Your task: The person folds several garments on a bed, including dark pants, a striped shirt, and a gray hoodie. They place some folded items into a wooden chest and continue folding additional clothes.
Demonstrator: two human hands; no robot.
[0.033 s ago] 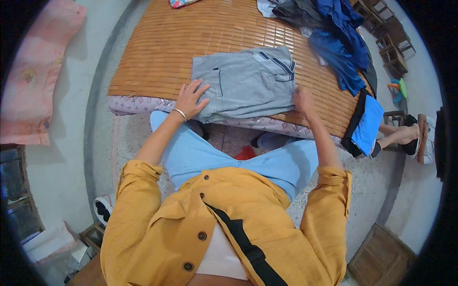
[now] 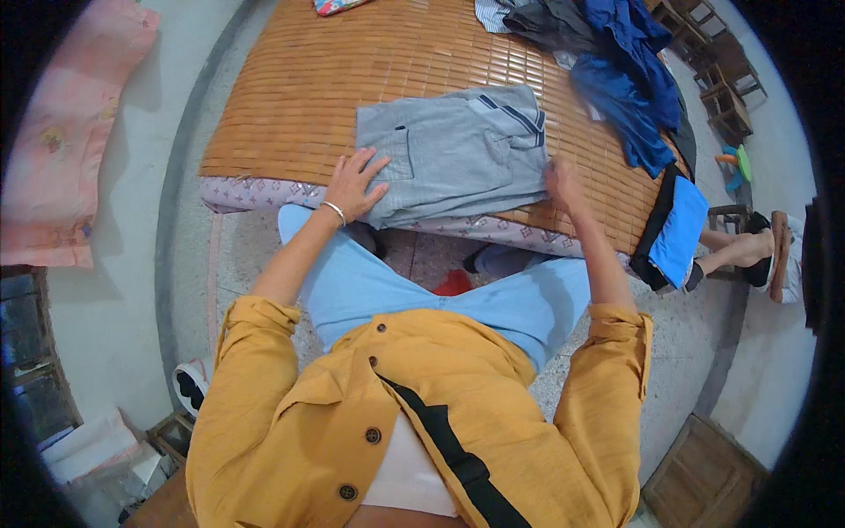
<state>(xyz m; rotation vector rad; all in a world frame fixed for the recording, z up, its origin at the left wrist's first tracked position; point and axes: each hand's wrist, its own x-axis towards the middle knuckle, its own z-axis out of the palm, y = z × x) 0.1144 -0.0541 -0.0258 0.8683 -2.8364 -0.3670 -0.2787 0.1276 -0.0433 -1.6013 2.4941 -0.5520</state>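
Item: one folded grey polo shirt (image 2: 453, 154), striped collar turned toward its far right corner, chest pocket toward its left; we take it as our landmark. It lies on a bamboo mat (image 2: 299, 97) covering a bed (image 2: 255, 192), its near edge almost flush with the mat's near edge, above the patterned side of the mattress. Our left hand (image 2: 355, 183) lies flat, fingers spread, on the shirt's near left corner, a thin bracelet (image 2: 334, 209) at the wrist. Our right hand (image 2: 563, 180) presses on the shirt's near right corner; it is blurred, so we cannot tell whether the fingers pinch the cloth or merely rest on it. The two hands sit well apart, one at each near corner. Left of the shirt and beyond it: a broad bare stretch of mat, open up to the far edge. Right of the shirt: a heap of blue and dark clothes (image 2: 616, 62), close to the collar corner. Further right, at the mat's right edge: a folded blue and black garment (image 2: 678, 229) hanging partly over the rim. Far left of the shirt, off the bed: a pink cloth (image 2: 62, 141).
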